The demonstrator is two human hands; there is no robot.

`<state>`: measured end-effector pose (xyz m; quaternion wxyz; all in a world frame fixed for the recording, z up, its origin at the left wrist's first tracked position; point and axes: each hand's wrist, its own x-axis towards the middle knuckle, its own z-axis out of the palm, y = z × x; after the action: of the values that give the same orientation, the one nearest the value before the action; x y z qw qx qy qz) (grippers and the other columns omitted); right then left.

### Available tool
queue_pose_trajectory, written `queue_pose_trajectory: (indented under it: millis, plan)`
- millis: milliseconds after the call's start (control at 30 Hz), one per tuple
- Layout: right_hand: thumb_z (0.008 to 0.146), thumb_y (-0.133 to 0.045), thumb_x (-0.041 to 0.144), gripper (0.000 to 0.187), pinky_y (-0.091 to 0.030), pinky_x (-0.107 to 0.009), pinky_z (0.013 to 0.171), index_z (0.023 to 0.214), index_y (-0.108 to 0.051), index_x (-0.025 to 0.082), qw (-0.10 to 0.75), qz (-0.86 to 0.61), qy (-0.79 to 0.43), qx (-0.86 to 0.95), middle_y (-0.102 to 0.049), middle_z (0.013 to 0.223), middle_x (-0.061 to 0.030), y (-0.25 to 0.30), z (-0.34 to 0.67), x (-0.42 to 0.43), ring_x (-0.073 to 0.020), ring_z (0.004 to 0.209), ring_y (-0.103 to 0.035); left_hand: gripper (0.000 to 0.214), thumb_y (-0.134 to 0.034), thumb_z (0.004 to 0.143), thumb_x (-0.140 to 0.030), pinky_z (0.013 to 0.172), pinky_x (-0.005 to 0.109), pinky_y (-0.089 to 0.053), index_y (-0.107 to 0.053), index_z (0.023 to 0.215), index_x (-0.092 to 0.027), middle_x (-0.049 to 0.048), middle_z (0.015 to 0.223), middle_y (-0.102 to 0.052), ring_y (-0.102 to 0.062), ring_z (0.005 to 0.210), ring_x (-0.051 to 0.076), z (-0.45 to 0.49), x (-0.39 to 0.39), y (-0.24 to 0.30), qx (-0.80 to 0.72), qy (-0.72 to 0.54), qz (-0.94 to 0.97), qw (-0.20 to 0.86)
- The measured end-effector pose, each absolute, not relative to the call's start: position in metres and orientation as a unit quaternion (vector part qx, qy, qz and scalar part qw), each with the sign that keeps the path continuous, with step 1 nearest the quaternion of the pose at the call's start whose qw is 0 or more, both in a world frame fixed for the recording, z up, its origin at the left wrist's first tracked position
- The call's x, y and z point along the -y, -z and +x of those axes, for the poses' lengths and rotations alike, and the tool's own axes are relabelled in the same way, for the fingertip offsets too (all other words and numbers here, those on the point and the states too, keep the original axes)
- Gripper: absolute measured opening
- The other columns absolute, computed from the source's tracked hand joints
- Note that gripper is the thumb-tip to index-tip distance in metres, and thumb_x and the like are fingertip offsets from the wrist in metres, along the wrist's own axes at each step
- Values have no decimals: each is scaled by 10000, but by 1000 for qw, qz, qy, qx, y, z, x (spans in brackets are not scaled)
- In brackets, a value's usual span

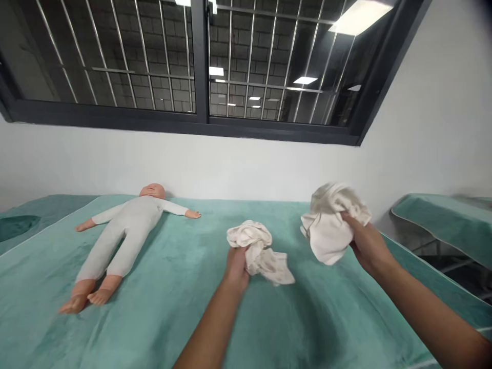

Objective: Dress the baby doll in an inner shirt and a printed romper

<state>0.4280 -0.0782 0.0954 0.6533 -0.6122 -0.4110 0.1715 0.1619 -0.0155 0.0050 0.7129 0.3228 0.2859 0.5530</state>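
My left hand [236, 266] is closed on a crumpled cream cloth [258, 251] that rests low on the teal bed cover [161, 287]. My right hand [365, 241] grips a second bunched cream cloth [330, 225], held up above the bed. A baby doll [123, 230] in a white one-piece suit lies on its back at the left, arms spread, feet toward me. The doll is well apart from both hands.
A white wall with a dark-framed barred window [200, 66] runs behind the bed. Another teal-covered bed [442, 220] stands at the right across a narrow gap. More teal bedding [23, 220] lies at the far left.
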Motion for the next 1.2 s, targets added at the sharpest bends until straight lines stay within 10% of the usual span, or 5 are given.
queue_pose_trajectory:
  millis: [200, 400, 600, 900, 1200]
  plan:
    - [888, -543, 489, 411, -568, -344, 868, 1227, -597, 263, 711, -458, -319, 426, -666, 1217, -42, -144, 366, 96, -232, 1080, -643, 472, -772, 634, -360, 845, 392, -518, -672, 1053, -166, 146, 1165, -676, -620, 1089, 308, 216, 43, -20, -302, -409, 408, 758]
    - [862, -587, 523, 482, -520, -405, 932, 1237, -588, 220, 619, -516, -387, 448, -677, 1187, -76, -81, 306, 95, -274, 1079, -636, 430, -573, 829, -510, 863, 347, -512, -597, 1101, -177, 145, 1310, -577, -582, 1159, 257, 132, 26, -22, -344, -538, 381, 668]
    - [927, -438, 554, 467, -406, -399, 1046, 1242, -572, 235, 414, -490, -371, 672, -601, 1293, -57, -32, 246, 73, -239, 1202, -536, 470, -557, 846, -533, 908, 328, -474, -577, 1197, -221, 79, 1231, -635, -586, 1123, 229, 52, 27, -35, -405, -576, 498, 507]
    - [904, -399, 469, 504, -279, -466, 1122, 1282, -533, 163, 373, -700, -114, 598, -525, 1378, -146, 47, 336, 52, -286, 1309, -433, 233, -541, 800, -308, 841, 329, -443, -681, 959, -211, 40, 1012, -695, -628, 947, 228, -3, 28, -11, -567, -275, 698, 341]
    - [863, -505, 414, 434, -356, -443, 1070, 1223, -554, 177, 333, -706, -164, 604, -567, 1319, -132, 9, 343, 72, -287, 1239, -507, 206, -520, 894, -383, 698, 233, -435, -642, 889, -217, -6, 851, -638, -572, 771, 144, -2, 70, -65, -483, -453, 659, 356]
